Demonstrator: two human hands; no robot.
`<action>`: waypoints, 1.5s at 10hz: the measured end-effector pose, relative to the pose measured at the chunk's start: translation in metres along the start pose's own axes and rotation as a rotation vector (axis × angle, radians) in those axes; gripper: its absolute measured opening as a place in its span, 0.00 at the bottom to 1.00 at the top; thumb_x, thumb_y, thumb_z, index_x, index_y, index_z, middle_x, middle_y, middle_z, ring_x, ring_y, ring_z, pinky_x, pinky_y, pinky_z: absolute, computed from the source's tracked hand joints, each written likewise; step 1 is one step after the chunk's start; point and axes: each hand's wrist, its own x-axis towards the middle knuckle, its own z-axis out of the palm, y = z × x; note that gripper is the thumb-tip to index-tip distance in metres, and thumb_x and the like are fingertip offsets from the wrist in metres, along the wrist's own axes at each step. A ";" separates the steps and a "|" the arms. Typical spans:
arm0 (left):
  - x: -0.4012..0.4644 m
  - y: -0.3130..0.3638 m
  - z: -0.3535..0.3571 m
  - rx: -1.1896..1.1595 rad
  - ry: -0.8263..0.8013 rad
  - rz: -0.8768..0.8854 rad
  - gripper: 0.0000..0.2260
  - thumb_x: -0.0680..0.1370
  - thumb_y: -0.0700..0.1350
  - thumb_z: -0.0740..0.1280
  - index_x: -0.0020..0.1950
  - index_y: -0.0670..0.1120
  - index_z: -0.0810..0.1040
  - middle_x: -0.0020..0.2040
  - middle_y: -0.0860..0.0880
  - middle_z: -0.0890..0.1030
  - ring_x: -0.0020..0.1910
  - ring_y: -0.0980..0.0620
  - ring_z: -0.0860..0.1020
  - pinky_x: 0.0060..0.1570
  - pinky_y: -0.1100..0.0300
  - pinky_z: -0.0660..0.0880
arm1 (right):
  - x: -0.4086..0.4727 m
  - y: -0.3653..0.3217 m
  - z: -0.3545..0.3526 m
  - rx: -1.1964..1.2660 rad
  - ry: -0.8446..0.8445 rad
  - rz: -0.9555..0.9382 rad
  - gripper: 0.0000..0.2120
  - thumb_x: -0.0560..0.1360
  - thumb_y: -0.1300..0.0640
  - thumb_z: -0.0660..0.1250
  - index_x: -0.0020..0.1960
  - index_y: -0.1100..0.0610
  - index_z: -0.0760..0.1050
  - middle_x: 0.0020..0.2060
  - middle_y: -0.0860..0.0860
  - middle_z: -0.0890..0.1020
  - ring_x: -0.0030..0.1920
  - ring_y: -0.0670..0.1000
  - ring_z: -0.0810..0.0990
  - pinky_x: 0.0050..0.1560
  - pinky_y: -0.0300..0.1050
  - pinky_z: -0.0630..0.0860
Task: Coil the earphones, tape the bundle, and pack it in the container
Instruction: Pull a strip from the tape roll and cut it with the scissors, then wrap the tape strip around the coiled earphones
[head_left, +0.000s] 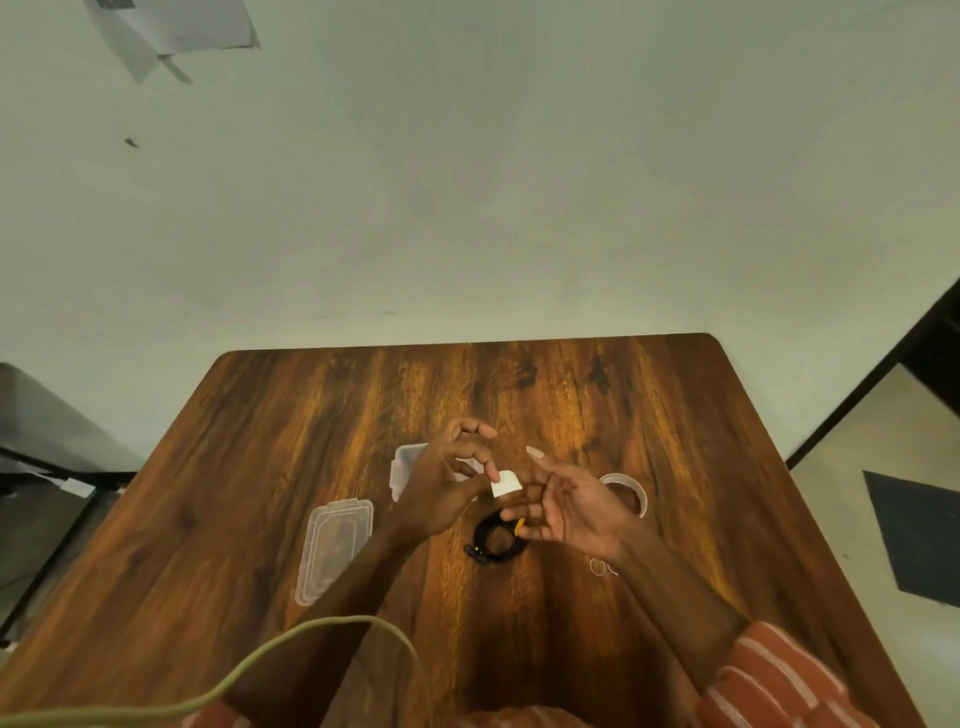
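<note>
The black earphones (492, 540) are wound into a small coil low over the table centre, with a yellow part at the coil's right side. My right hand (571, 512) has its lower fingertips pinched on that yellow part and the coil's top edge; its other fingers are spread. My left hand (444, 491) pinches a short white piece of tape (505, 483) between thumb and forefinger, just above the coil and touching a right fingertip. The clear container (402, 467) stands behind my left hand, mostly hidden by it. A tape roll (641, 493) lies to the right.
The container's clear lid (332, 545) lies flat to the left of my left forearm. Two thin rings (598, 566) lie by my right wrist. A pale cord (311, 631) arcs across the near left. The wooden table (571, 395) ends at a wall behind.
</note>
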 end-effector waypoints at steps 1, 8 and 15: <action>0.004 -0.001 -0.002 0.043 -0.118 0.012 0.07 0.71 0.34 0.74 0.38 0.45 0.82 0.58 0.49 0.76 0.60 0.54 0.76 0.50 0.58 0.77 | -0.011 -0.006 0.009 -0.073 -0.041 -0.023 0.09 0.73 0.52 0.73 0.50 0.56 0.84 0.44 0.55 0.86 0.40 0.50 0.86 0.38 0.42 0.80; -0.014 -0.112 0.092 0.701 -0.099 -0.488 0.18 0.78 0.55 0.63 0.64 0.48 0.73 0.60 0.48 0.78 0.58 0.48 0.77 0.59 0.56 0.75 | -0.054 0.098 -0.033 0.052 0.801 0.003 0.07 0.72 0.59 0.74 0.49 0.61 0.82 0.33 0.54 0.85 0.32 0.49 0.80 0.29 0.40 0.72; 0.021 -0.118 0.043 0.133 -0.338 -0.948 0.05 0.70 0.36 0.73 0.45 0.39 0.80 0.52 0.41 0.82 0.52 0.44 0.79 0.57 0.50 0.79 | -0.041 0.113 -0.032 0.253 0.756 0.052 0.11 0.72 0.59 0.73 0.54 0.61 0.81 0.39 0.55 0.87 0.37 0.50 0.85 0.32 0.43 0.78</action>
